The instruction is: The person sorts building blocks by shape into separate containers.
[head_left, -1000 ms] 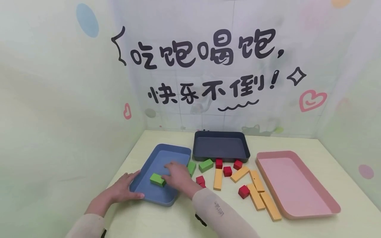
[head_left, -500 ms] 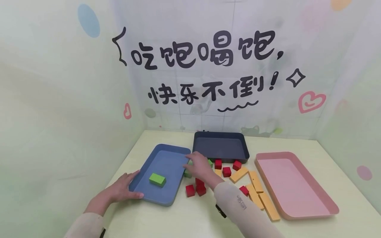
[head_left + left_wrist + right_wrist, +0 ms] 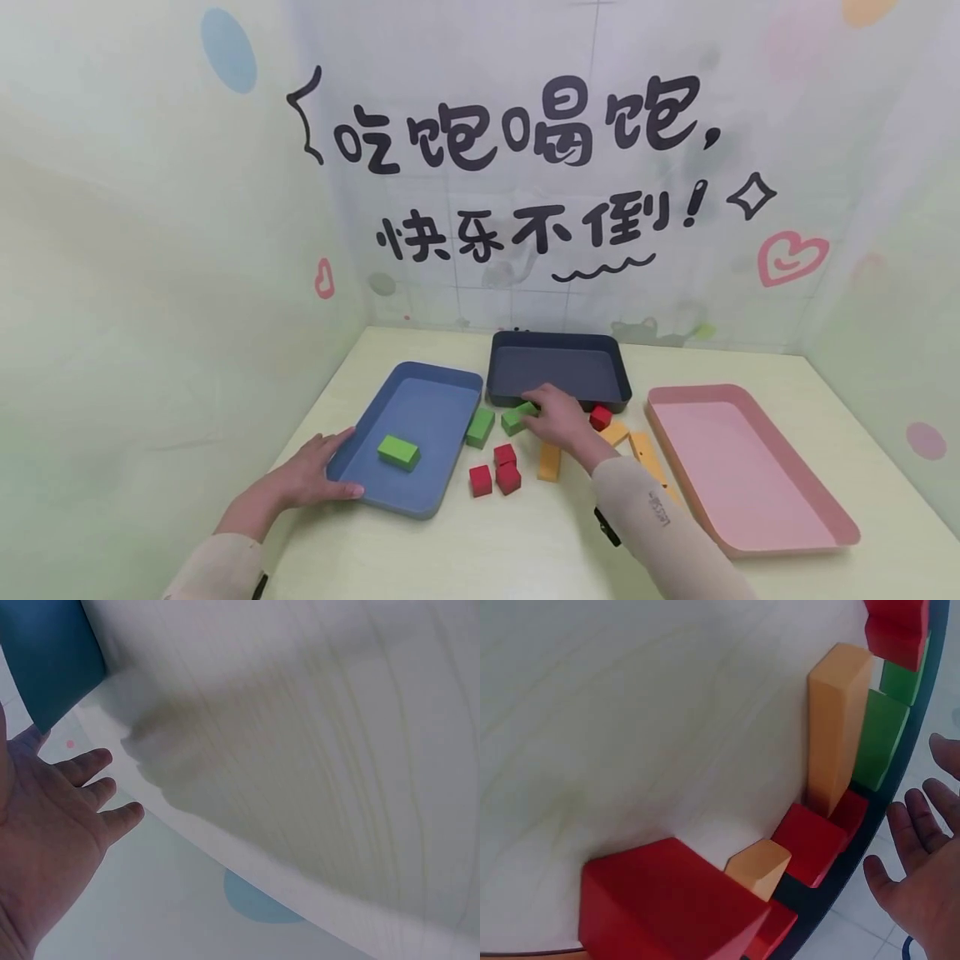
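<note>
The left hand (image 3: 307,472) lies at the near-left corner of the blue tray (image 3: 427,408), fingers along its left side and thumb at its front rim. In the left wrist view its fingers look spread. One green block (image 3: 397,452) sits inside that tray. The right hand (image 3: 557,417) reaches over the table, fingertips right at another green block (image 3: 516,419) in front of the dark navy tray (image 3: 555,365). In the right wrist view this hand (image 3: 930,862) has parted, loosely bent fingers. A further green block (image 3: 480,427) lies against the blue tray's right side.
Several red cubes (image 3: 481,481) lie near the table's middle, with another red cube (image 3: 600,417) by the navy tray. Yellow-orange blocks (image 3: 550,461) are scattered around and partly under the right forearm in view. A pink tray (image 3: 750,467) stands at the right.
The right hand has moved from beside the green block in the blue tray, past the tray's right edge, to a green block farther right. The left hand stays at the tray corner.
</note>
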`<state>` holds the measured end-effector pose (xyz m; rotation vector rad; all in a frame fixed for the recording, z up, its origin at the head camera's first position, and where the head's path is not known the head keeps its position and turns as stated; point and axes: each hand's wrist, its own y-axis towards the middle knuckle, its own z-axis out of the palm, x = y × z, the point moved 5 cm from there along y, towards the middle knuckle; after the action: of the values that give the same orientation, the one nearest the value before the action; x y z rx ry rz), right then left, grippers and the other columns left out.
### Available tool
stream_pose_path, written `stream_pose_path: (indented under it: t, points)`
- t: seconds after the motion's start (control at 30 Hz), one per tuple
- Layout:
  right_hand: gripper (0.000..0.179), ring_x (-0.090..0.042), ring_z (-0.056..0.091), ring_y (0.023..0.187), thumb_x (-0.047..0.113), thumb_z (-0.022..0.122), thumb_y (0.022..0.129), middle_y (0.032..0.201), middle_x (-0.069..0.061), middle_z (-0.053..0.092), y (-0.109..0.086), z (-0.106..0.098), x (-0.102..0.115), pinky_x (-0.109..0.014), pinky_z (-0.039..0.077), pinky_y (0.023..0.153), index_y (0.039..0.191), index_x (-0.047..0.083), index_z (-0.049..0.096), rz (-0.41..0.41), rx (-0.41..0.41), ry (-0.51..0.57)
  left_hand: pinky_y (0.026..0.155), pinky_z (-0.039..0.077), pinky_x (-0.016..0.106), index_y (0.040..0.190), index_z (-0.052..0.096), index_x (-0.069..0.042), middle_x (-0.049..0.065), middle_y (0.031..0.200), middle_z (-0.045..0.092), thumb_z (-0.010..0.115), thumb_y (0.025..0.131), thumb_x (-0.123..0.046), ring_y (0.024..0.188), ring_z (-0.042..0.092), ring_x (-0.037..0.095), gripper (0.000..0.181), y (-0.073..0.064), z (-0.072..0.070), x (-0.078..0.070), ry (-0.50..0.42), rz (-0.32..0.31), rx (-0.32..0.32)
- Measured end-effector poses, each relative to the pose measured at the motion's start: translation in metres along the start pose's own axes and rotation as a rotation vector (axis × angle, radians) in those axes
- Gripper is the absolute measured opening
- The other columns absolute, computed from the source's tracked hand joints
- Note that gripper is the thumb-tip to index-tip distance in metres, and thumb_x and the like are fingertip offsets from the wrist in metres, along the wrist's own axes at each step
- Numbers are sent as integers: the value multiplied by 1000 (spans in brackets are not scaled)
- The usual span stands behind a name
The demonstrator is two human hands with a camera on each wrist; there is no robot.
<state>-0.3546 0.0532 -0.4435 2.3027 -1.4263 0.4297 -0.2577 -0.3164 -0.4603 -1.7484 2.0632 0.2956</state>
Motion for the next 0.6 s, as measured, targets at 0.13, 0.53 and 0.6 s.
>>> stream_pose_path:
  t: [0.13,0.53,0.6]
  points:
    - [41,-22,53,97,26,66,81,107,-7,56,-1,5,-3,-46,40,85,117,9,61,-13,-3,-30,92,22,66,143,23,-7,35,137,23,71,64,-59,125,13,53,106,0,0,1,-6,1,-1]
    - [42,-20,53,99,29,66,81,106,-2,58,-3,18,-3,-48,34,89,118,12,61,-20,12,-114,92,22,66,143,23,-8,35,137,21,71,63,-59,126,13,52,106,-1,1,2,-6,-20,-1]
    - [41,-19,53,98,30,66,81,104,-1,58,-4,17,-3,-47,35,87,118,14,61,-27,7,-129,92,22,66,143,23,-8,34,137,23,71,62,-60,126,14,52,107,0,1,2,-2,-15,-4]
